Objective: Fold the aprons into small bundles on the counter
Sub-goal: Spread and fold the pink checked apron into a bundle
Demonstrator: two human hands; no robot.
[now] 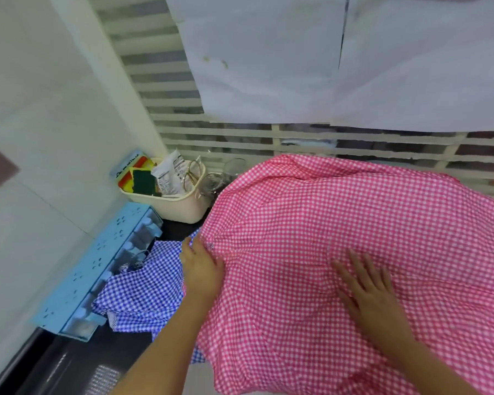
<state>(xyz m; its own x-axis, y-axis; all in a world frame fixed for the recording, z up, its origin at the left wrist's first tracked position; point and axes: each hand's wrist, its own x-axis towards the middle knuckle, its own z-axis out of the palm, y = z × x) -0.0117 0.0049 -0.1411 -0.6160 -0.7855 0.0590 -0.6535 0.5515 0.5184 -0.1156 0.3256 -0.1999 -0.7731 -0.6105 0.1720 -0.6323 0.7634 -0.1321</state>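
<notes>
One head-worn wide-angle camera looks steeply down and forward, close over the counter, toward the wall.

Left hand curled, right hand flat.

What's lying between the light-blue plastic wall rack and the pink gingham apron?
A crumpled blue-and-white gingham apron on the dark counter, beside the rack and running under the pink apron, seen in head view.
</notes>
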